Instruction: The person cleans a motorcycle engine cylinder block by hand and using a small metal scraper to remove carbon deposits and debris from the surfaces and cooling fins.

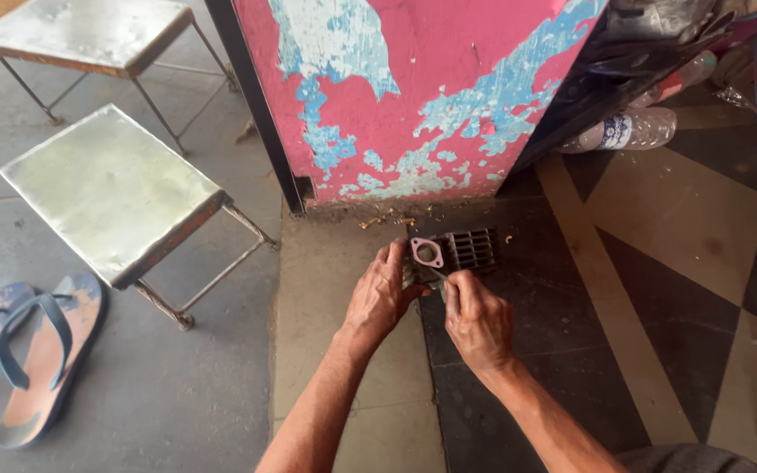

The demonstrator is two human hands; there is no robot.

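We are crouching over the floor (343,289) with a finned metal block (470,250) standing just before the peeling pink wall (431,88). On the block's near-left face a pinkish gasket (426,252) with a round hole is lying flat against the metal. Our left hand (378,293) is closing around the block's left edge, fingers curled over it, steadying it. Our right hand (477,320) is pinching a thin metal tool (435,276) (a blade or scraper, too small to tell), its tip reaching up toward the gasket's lower edge.

We judge that we are working at the gasket's seat, scraping or prying along its rim. The next move, we think, is calling for a shallow angle and light pressure so the soft gasket is not tearing, while the left hand is keeping the block from sliding.

The gasket is sitting just above both hands, touching the left fingertips, nearer the left hand than the right.
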